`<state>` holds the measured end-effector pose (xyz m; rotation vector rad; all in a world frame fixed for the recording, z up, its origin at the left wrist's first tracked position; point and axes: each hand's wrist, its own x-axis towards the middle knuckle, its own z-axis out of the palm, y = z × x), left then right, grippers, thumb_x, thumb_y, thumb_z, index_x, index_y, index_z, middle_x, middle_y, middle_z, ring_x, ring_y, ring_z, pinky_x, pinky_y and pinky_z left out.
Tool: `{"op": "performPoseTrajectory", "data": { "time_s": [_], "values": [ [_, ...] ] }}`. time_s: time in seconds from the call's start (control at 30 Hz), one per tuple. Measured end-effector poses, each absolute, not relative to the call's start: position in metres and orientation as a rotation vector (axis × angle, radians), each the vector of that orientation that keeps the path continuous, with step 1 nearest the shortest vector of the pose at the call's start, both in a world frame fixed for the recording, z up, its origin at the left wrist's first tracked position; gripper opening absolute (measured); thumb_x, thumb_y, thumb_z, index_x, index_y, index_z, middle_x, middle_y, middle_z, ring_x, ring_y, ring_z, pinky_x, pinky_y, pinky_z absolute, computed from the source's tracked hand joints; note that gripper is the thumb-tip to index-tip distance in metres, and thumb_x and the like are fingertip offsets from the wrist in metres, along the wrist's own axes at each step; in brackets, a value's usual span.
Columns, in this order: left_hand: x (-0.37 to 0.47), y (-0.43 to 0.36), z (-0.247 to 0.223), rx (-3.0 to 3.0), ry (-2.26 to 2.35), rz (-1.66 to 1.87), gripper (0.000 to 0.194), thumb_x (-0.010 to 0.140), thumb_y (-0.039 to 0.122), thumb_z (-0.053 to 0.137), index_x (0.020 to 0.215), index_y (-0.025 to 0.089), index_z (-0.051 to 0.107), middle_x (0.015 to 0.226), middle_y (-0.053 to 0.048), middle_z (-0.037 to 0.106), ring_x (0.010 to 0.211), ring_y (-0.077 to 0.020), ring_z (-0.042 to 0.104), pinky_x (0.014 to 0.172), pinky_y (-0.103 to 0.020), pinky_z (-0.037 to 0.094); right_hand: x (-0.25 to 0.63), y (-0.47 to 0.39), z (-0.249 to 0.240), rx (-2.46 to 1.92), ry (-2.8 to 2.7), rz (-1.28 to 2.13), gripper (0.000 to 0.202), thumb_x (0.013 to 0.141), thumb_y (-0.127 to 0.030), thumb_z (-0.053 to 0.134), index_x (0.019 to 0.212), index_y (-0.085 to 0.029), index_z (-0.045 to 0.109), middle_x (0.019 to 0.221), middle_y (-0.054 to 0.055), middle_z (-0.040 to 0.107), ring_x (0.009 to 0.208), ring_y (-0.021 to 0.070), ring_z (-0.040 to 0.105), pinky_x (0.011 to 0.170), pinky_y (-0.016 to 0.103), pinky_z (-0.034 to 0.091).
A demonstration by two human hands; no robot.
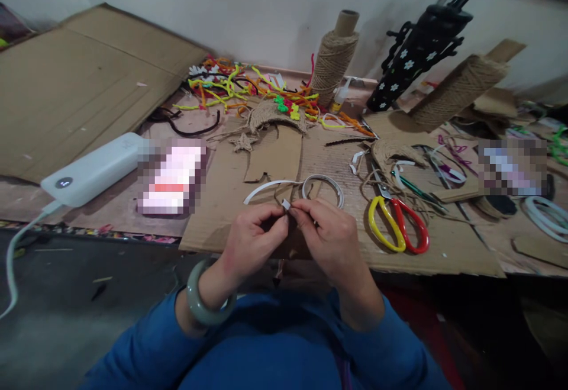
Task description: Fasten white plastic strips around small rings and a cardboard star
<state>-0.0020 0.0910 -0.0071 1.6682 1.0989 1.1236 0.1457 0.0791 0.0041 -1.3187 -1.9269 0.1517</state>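
Observation:
A small white piece [286,204] sits between the fingertips of my two hands, with a thin brown strand beside it. My left hand [257,233], below a pale bangle-free knuckle line, pinches at its left side. My right hand [326,230] pinches at its right side. Just beyond them a white tape coil [323,178] lies on the cardboard sheet [231,200], its loose end stretching left. Farther back are a twine-wrapped crescent [275,115] with green, red and yellow bits and a twine star [242,142].
Scissors [386,190] with yellow and red handles lie right of my hands. A phone [171,177] and white power bank [95,168] are at left. Twine spools [336,52] and a black flowered holder [410,58] stand behind, near colourful pipe cleaners [231,85].

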Motion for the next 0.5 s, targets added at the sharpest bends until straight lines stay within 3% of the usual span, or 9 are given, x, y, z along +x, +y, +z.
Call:
{"op": "performPoseTrajectory", "data": {
  "time_s": [0.5],
  "values": [
    [-0.0019,0.0905,-0.0058,1.656,1.114,1.106,0.017,0.081,0.019,0.054,0.071,0.016,0.068,0.064,0.001,0.064,0.061,-0.0111,0.057,0.058,-0.021,0.044,0.143,0.0792,0.003,-1.317,-1.917,0.122,0.02,0.091,-0.019,0.049,0.085,-0.016,0.067,0.076,0.006,0.071,0.071,0.0168,0.066,0.066,0.027,0.049]
  ]
}}
